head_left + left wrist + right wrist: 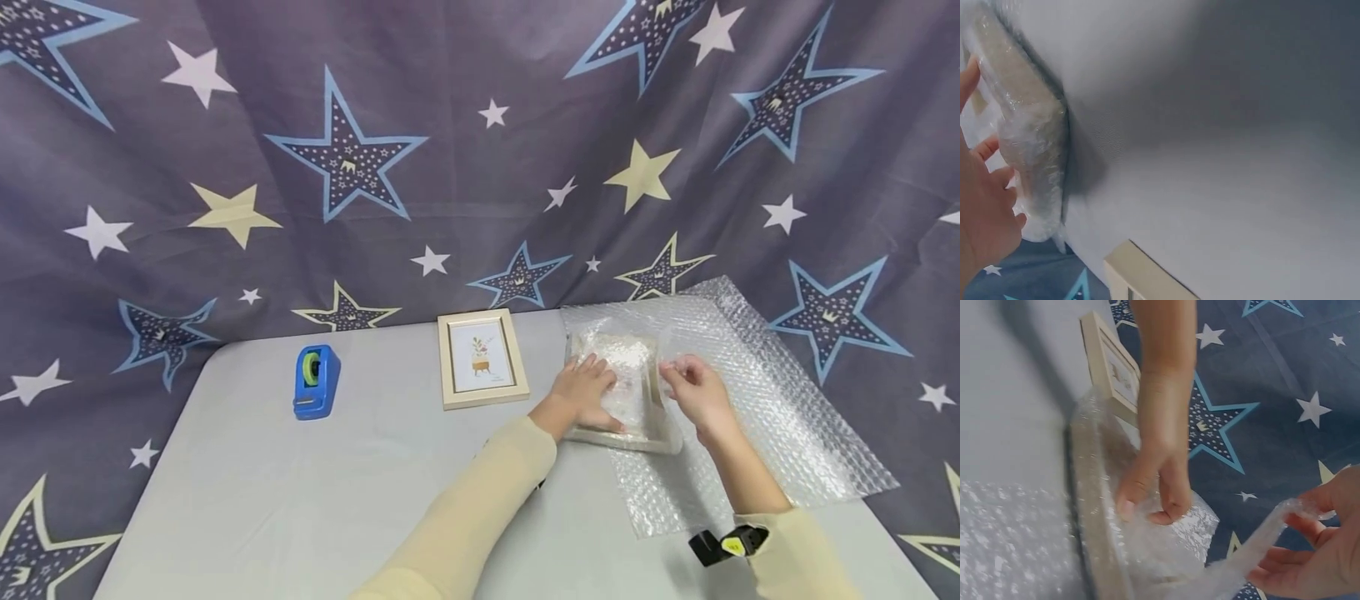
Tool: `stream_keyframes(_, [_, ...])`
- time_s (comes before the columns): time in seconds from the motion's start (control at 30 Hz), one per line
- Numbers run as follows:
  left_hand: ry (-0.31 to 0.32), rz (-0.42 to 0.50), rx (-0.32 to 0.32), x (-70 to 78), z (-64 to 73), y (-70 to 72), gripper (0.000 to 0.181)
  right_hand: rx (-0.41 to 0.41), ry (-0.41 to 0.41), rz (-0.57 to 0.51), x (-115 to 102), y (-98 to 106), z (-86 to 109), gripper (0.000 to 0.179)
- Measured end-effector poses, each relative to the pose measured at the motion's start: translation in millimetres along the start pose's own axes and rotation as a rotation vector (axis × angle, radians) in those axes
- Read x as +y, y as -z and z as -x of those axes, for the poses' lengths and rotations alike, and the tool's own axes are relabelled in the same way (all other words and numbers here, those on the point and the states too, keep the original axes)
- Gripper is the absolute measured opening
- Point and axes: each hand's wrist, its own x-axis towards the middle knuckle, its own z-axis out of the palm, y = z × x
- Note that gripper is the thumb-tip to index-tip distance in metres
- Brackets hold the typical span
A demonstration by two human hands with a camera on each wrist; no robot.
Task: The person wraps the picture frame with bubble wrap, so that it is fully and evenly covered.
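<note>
A pale wooden picture frame, wrapped in clear bubble wrap, lies at the right of the table. My left hand presses on its left part with fingers spread; in the left wrist view this hand rests against the wrapped side. To the right of the frame, my right hand pinches a flap of the wrap. Seen from the right wrist, thumb and fingers of that hand hold the stretched, gathered film. Under the frame and beyond it spreads the bubble wrap sheet.
A second framed picture with a plant print lies left of my left hand. Further left stands a blue tape dispenser with a green-edged roll. The grey-covered table ends against a star-patterned curtain behind.
</note>
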Motion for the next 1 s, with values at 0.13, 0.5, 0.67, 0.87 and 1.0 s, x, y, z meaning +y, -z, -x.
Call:
stream_keyframes(0.13, [-0.002,-0.007,0.017,-0.6,0.5,5.8,0.079,0.042,0.074,0.129,-1,-19,0.2,0.024])
stream_keyframes(0.5, [-0.071,0.269,-0.037,-15.3,2.1,2.9,0.084,-0.043,0.247,0.361,38,-63,0.8,0.024])
stream_keyframes(0.67, [-0.025,0.64,-0.053,-31.3,3.2,-0.9,0.065,-0.141,0.28,0.324,53,-64,0.0,0.034])
stream_keyframes(0.87, [0.032,0.983,0.081,-35.9,6.0,-1.9,0.053,-0.13,0.484,0.427,62,-67,2.8,0.028])
stream_keyframes(1.0, [-0.036,0.845,0.114,-32.4,11.3,1.2,0.046,-0.1,0.538,0.5,62,-66,5.1,0.031])
